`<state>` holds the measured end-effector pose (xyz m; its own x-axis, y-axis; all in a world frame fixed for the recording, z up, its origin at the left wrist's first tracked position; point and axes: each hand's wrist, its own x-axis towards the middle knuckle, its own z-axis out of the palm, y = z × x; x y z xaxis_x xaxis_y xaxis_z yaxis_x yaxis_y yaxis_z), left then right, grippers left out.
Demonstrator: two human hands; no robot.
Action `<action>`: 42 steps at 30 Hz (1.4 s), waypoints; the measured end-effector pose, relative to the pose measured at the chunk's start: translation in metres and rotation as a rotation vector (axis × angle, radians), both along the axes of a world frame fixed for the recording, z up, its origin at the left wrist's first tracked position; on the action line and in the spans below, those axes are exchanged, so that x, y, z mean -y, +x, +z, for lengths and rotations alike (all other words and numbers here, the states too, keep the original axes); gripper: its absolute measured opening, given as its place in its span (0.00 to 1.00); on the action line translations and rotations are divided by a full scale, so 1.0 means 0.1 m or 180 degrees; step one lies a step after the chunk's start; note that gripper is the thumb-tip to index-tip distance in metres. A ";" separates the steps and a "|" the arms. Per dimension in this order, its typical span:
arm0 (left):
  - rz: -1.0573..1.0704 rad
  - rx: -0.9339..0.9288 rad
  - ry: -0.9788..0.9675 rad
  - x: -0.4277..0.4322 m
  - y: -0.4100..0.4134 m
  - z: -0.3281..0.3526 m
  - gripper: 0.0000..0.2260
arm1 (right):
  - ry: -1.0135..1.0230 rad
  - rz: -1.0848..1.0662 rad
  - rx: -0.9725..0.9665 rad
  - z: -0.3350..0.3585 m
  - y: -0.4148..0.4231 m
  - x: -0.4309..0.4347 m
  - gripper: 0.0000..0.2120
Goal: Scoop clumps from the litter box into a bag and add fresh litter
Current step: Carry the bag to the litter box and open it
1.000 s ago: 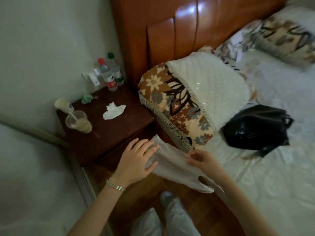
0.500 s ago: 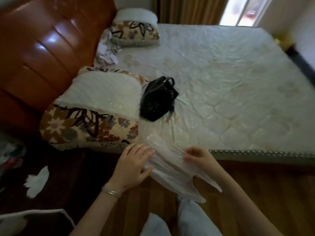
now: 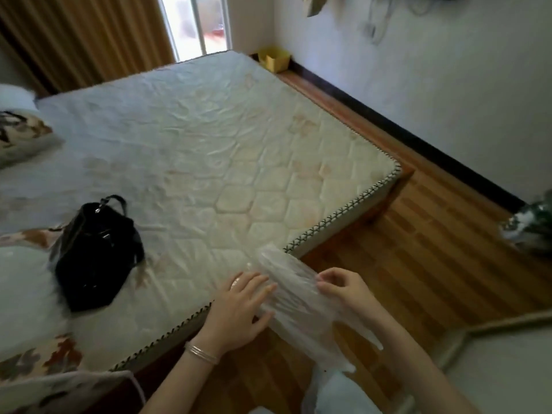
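Observation:
A thin, translucent white plastic bag [image 3: 294, 297] hangs crumpled between my hands, over the near edge of the bed. My right hand [image 3: 343, 289] pinches its upper edge between thumb and fingers. My left hand [image 3: 242, 312] lies flat with fingers spread against the bag's left side, a silver bangle on the wrist. The bag's handles trail down toward my legs. No litter box, scoop or litter shows in this view.
A large bare mattress [image 3: 209, 162] fills the middle, with a black handbag [image 3: 95, 255] and patterned pillows [image 3: 21, 138] at the left. Wooden floor [image 3: 433, 264] runs along the right wall. A yellow box [image 3: 274, 59] sits in the far corner.
The view has swung right, from the nightstand and headboard across the bed to its foot and the right wall. Both hands keep the bag in about the same hold.

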<state>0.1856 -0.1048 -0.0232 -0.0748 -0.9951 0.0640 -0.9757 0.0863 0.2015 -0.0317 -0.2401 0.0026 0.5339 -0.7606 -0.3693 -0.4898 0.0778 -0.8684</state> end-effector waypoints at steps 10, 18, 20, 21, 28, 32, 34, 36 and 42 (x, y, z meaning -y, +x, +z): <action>-0.0774 -0.0060 -0.0243 2.15 -1.03 0.20 0.22 | -0.0290 -0.0923 -0.0165 0.20 -1.29 1.53 0.04; -0.1296 -0.0035 -0.0270 3.35 -1.40 0.26 0.21 | -0.0279 -0.1684 -0.0119 0.30 -1.85 2.20 0.04; -0.1443 -0.0005 -0.0234 3.64 -1.45 0.23 0.20 | -0.0233 -0.1846 -0.0136 0.27 -1.90 2.39 0.04; -0.1507 0.0011 -0.0232 3.79 -1.47 0.21 0.21 | -0.0206 -0.1915 -0.0162 0.25 -1.92 2.50 0.04; -0.1851 -0.0053 -0.0337 4.92 -1.50 0.26 0.22 | -0.0200 -0.2380 -0.0221 0.29 -1.94 3.33 0.07; -0.2118 -0.0002 -0.0454 5.57 -1.52 0.34 0.21 | -0.0372 -0.2491 -0.0341 0.36 -1.98 3.75 0.09; -0.2205 0.0013 -0.0473 5.87 -1.57 0.37 0.21 | -0.0513 -0.2460 -0.0520 0.40 -2.06 3.94 0.09; -0.2285 -0.0010 -0.0533 6.11 -1.65 0.39 0.21 | -0.0634 -0.2406 -0.0698 0.43 -2.14 4.10 0.09; -0.2478 -0.0115 -0.0582 6.62 -1.95 0.37 0.21 | -0.0786 -0.2402 -0.0918 0.40 -2.43 4.49 0.09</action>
